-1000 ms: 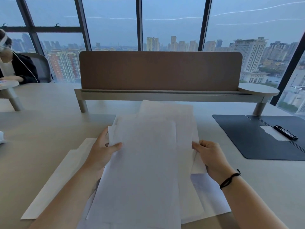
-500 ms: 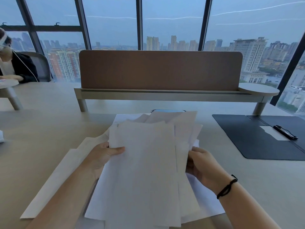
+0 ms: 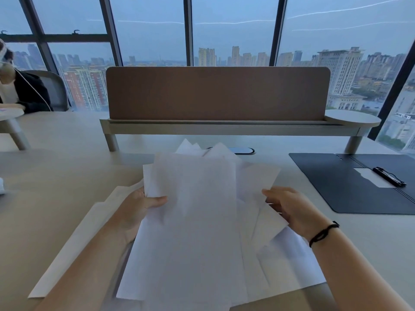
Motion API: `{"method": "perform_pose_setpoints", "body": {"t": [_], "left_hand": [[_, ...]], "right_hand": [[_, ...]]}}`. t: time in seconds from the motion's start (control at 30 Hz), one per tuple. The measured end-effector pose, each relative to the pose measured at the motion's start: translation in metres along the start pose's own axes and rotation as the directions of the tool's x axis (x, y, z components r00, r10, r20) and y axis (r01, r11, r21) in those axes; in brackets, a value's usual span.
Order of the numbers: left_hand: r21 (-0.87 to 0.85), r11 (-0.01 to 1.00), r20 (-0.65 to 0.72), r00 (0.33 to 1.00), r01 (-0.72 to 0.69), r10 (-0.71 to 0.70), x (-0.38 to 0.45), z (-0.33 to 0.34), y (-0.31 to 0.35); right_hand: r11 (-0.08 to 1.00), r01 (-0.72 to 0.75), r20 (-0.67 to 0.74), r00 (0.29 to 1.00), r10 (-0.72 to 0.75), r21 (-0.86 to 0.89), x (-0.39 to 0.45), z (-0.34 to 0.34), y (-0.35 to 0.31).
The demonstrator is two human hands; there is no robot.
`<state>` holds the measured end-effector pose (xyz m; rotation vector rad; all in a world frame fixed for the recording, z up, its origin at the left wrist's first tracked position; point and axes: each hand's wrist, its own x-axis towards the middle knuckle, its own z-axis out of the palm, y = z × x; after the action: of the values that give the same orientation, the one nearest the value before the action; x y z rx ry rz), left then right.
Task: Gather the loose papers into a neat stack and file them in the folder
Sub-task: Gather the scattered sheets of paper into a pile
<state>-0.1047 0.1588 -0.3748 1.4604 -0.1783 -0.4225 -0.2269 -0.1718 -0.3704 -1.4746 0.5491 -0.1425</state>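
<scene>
A fanned bundle of white papers (image 3: 197,221) is raised off the desk in front of me, its sheets askew with corners sticking out at the top and right. My left hand (image 3: 137,207) grips the bundle's left edge, thumb on top. My right hand (image 3: 289,209) holds the right edge, fingers curled around the sheets; a black cord circles that wrist. More sheets (image 3: 74,243) lie flat on the desk under my left arm. The dark open folder (image 3: 350,189) lies flat at the right, with a black clip (image 3: 389,176) and a white slip inside.
A brown divider panel (image 3: 217,93) on a raised shelf (image 3: 224,129) runs across the back of the desk. A dark oval cable port (image 3: 242,150) sits just beyond the papers. A seated person (image 3: 20,90) is at far left. Windows stand behind.
The bundle has dropped lower and fanned out more to the right, uncovering the cable port. My right hand has shifted outward to the right; my left hand still grips the left edge.
</scene>
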Motion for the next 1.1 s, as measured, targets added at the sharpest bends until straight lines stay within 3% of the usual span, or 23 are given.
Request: {"method": "perform_pose_setpoints", "body": {"t": [0.07, 0.13, 0.33, 0.47, 0.6, 0.73, 0.9, 1.0, 1.1], "left_hand": [[0.004, 1.0, 0.011, 1.0, 0.013, -0.013, 0.0, 0.0, -0.001], [0.008, 1.0, 0.008, 1.0, 0.028, -0.028, 0.0, 0.001, -0.001], [0.026, 0.998, 0.002, 0.999, 0.05, -0.05, -0.002, -0.001, -0.002], [0.05, 0.997, 0.022, 0.998, 0.05, -0.051, -0.002, 0.0, -0.003], [0.105, 0.994, 0.085, 0.996, 0.017, -0.026, 0.0, -0.003, -0.005], [0.151, 0.987, 0.094, 0.995, -0.059, 0.045, 0.001, -0.002, -0.004], [0.065, 0.976, 0.079, 0.976, -0.21, 0.204, -0.004, 0.0, 0.002], [-0.017, 0.962, 0.058, 0.96, -0.274, 0.274, -0.006, 0.0, 0.006], [-0.031, 0.943, 0.057, 0.941, -0.331, 0.333, -0.01, 0.006, 0.01]], "right_hand": [[0.984, 0.021, -0.088, 0.995, -0.037, -0.175, 0.007, 0.007, 0.001], [0.972, 0.04, -0.112, 0.991, -0.067, -0.231, 0.011, 0.015, -0.002], [0.99, -0.021, -0.059, 0.998, 0.013, -0.139, 0.021, 0.02, -0.003], [0.984, -0.048, 0.021, 0.998, 0.052, -0.17, 0.022, 0.023, -0.004], [0.934, 0.064, 0.065, 0.997, -0.044, -0.352, 0.023, 0.039, -0.006], [0.79, 0.273, 0.101, 0.96, -0.262, -0.549, 0.026, 0.053, 0.0], [0.887, 0.324, -0.045, 0.933, -0.357, -0.33, 0.025, 0.043, -0.002], [0.922, 0.358, 0.112, 0.932, -0.344, -0.145, 0.018, 0.034, -0.003], [0.959, 0.281, 0.245, 0.929, -0.278, 0.022, 0.011, 0.032, -0.001]]}}
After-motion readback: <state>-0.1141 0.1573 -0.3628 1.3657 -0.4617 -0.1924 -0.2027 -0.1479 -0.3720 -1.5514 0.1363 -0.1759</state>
